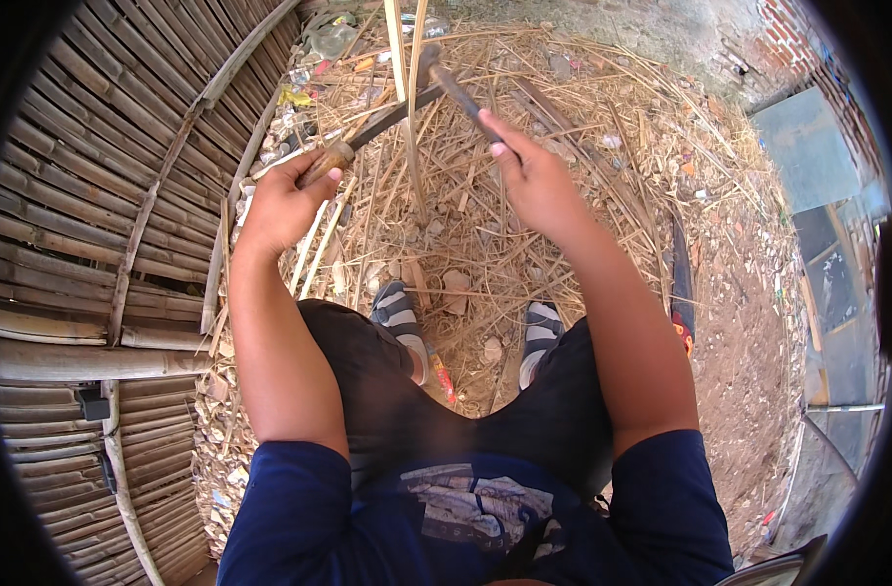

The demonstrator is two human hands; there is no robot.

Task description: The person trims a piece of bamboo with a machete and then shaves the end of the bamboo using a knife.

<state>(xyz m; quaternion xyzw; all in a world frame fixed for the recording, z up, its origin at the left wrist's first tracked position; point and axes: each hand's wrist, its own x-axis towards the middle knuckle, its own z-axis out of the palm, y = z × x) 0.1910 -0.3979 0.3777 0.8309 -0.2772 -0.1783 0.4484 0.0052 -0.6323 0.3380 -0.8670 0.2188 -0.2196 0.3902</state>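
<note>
My left hand [278, 207] is closed round the wooden handle of a long-bladed knife [379, 123], whose dark blade points up and to the right. The blade crosses an upright bamboo strip [398, 51], which is parted into two pale lengths above it. Below the blade the strip continues as one piece toward the ground. In my right hand [540, 186] is a hammer [457, 95], gripped by its handle. Its head lies close behind the bamboo and near the blade's far end; whether they touch, I cannot tell.
Bamboo splinters and shavings [582, 205] litter the ground around my sandalled feet [397, 311]. A bamboo slat wall [124, 186] stands close on the left. A plastered brick wall [651, 49] rises at the back, and grey sheets [812, 146] lie at the right.
</note>
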